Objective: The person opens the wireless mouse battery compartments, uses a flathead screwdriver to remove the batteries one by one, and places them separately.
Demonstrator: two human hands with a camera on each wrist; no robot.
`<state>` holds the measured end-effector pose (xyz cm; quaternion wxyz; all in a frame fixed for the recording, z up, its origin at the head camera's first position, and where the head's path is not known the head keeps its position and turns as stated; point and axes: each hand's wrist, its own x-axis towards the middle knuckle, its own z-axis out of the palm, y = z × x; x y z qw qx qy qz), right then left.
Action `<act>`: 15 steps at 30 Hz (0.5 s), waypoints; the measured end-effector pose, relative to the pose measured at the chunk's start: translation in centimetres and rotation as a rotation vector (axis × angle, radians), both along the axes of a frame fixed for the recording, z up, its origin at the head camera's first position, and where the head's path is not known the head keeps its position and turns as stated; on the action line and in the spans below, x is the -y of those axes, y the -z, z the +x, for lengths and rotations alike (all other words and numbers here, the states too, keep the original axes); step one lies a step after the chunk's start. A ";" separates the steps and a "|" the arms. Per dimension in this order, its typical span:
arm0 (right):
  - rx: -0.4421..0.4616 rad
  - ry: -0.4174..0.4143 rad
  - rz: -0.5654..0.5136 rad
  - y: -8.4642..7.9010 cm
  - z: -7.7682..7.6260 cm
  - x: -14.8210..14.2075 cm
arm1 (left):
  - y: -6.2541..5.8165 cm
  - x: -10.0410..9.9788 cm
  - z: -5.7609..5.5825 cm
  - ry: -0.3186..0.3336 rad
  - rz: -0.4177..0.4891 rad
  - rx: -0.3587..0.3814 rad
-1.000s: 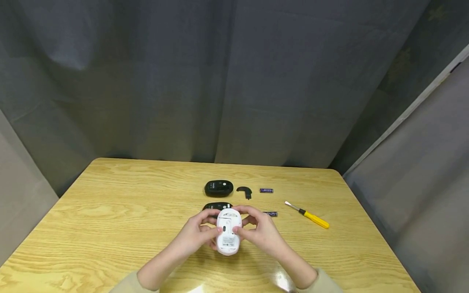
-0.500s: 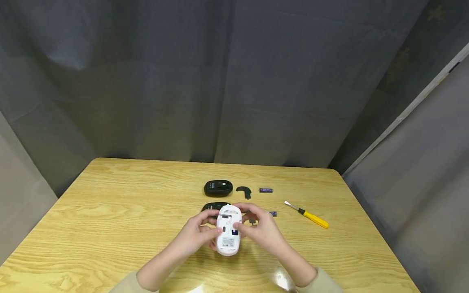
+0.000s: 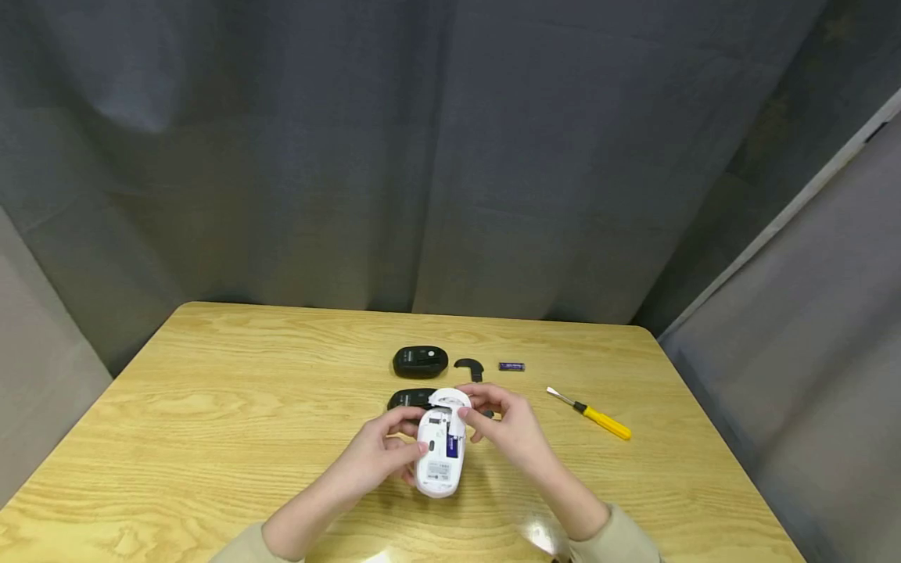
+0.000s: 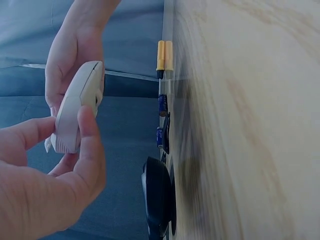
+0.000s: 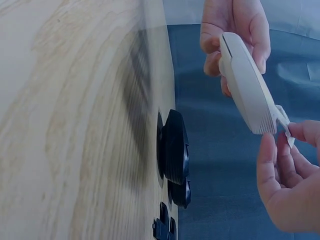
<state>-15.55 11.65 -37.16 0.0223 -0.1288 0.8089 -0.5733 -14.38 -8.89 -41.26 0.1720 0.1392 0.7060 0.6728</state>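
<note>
A white computer mouse [image 3: 438, 471] is held underside up over the near middle of the table. My left hand [image 3: 376, 453] grips its left side, the thumb on the underside. At its far end the white battery cover [image 3: 450, 399] is pulled away and tilted, pinched by my right hand [image 3: 508, 426]. A blue battery [image 3: 452, 446] shows in the opened compartment. In the right wrist view, the cover [image 5: 283, 119] sticks out from the ridged end of the mouse [image 5: 247, 85], right at my right hand's [image 5: 292, 185] fingertips.
Two black mice lie beyond my hands, one farther back [image 3: 420, 361] and one nearer [image 3: 408, 398], partly covered by the white mouse. To their right are a black battery cover [image 3: 472, 367], a loose battery [image 3: 511, 366] and a yellow-handled screwdriver [image 3: 605, 422]. Another battery [image 4: 163, 106] shows in the left wrist view.
The white cover has slid away from me and lifted off the mouse's underside in my right hand, exposing the blue battery. My left hand stays on the mouse.
</note>
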 end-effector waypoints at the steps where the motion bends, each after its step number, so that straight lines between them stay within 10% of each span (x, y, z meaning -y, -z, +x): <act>1: 0.003 -0.001 -0.006 0.0 -0.1 -0.1 | 0.0 0.0 0.0 -0.001 -0.002 0.000; 15: 0.111 0.002 -0.196 1.8 -1.7 -1.6 | 0.1 0.9 0.0 -0.013 -0.007 0.005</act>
